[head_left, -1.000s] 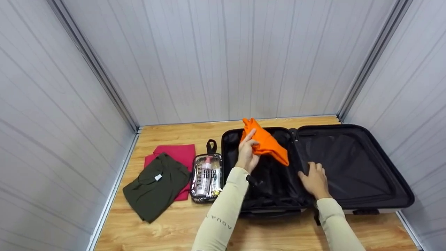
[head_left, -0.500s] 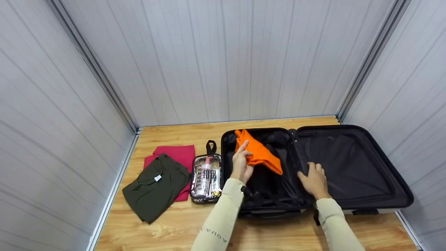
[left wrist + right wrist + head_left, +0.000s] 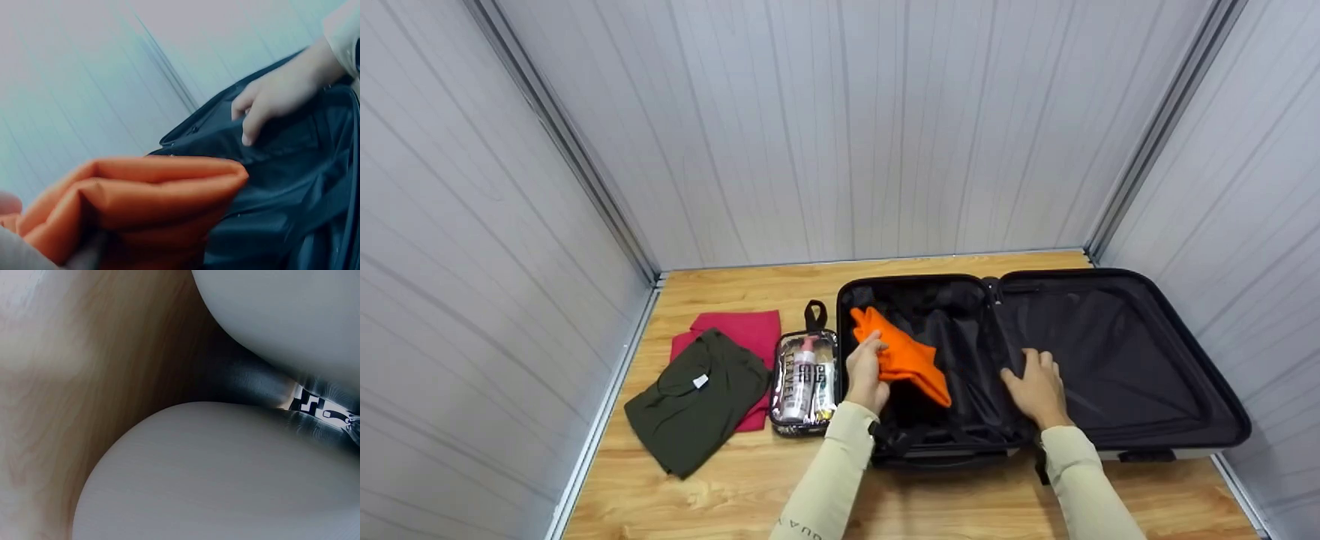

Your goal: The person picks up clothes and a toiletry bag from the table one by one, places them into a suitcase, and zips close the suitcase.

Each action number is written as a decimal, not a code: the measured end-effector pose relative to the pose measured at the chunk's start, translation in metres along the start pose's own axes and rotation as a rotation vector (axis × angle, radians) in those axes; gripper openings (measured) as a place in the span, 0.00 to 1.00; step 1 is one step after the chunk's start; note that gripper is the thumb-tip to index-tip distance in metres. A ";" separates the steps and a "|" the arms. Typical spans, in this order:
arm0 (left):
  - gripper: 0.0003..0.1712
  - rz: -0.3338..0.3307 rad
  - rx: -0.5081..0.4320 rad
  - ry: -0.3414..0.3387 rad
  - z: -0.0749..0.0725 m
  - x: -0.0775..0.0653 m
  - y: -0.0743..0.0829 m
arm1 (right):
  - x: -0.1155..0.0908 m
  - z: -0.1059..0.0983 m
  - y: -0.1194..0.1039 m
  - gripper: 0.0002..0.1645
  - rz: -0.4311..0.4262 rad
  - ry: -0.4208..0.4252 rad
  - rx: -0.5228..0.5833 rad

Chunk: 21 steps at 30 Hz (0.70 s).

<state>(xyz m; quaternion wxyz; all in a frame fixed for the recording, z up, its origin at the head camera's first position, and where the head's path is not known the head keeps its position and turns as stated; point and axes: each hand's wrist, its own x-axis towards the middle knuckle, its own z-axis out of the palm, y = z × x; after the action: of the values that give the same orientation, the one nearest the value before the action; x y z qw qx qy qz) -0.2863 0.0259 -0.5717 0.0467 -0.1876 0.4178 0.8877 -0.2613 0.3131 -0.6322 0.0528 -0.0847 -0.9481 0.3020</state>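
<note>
My left hand (image 3: 864, 376) grips a folded orange garment (image 3: 904, 352) by its left side, inside the left half of an open black suitcase (image 3: 1110, 360). The garment's lower corner slants down to the right; whether it touches the bottom is unclear. In the left wrist view, the orange folds (image 3: 157, 197) fill the lower left. My right hand (image 3: 1041, 388) holds the suitcase's middle edge, thumb on the left side and fingers across it. From the left wrist view that same right hand (image 3: 287, 90) shows its fingers bent over the black edge.
Left of the suitcase lies a clear toiletry bag (image 3: 804, 382) with bottles inside. Further left, a dark green T-shirt (image 3: 697, 409) overlaps a pink-red folded garment (image 3: 757, 330). Pale panel walls (image 3: 840, 135) enclose the wooden floor (image 3: 720, 495). Pale sleeves (image 3: 225, 472) block much of the right wrist view.
My left hand has moved down and to the left with the orange garment, from above the suitcase's far part deeper into its left half. The right hand stays in place.
</note>
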 end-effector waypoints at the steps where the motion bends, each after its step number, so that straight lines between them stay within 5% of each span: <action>1: 0.36 0.000 0.032 0.015 -0.002 -0.001 0.000 | 0.000 0.000 0.000 0.39 -0.002 0.000 0.000; 11: 0.32 0.066 0.505 0.043 -0.020 -0.009 0.004 | -0.001 -0.003 -0.002 0.40 0.002 -0.013 0.010; 21: 0.36 0.272 1.218 -0.031 -0.025 -0.025 0.006 | 0.000 -0.002 -0.001 0.39 0.003 -0.013 0.002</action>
<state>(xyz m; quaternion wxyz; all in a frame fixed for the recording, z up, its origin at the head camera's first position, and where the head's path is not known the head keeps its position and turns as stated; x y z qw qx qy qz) -0.2575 0.0050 -0.5722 0.0379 -0.0594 0.8683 0.4910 -0.2607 0.3130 -0.6299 0.0461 -0.0840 -0.9480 0.3034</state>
